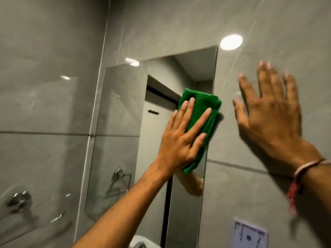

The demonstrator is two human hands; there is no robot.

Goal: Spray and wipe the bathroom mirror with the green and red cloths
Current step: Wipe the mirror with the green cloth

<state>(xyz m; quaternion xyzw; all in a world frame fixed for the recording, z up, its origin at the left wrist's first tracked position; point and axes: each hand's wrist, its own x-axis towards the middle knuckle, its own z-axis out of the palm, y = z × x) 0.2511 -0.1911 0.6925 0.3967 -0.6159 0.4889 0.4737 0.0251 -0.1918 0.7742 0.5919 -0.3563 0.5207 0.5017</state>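
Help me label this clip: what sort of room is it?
Most likely a bathroom: glossy grey wall tiles, a wall mirror and a chrome towel holder. The left hand presses a green cloth on it.

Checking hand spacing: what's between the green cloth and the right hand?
Head view: only bare grey wall tile separates the green cloth from the right hand; the mirror edge runs beside the cloth.

the mirror (125, 122) hangs on the wall (250, 185). the left hand (180, 140) lies flat on a cloth (200, 111) at the mirror's right edge. the right hand (268, 111) is on the wall, right of the mirror. a switch plate (250, 233) sits low below it.
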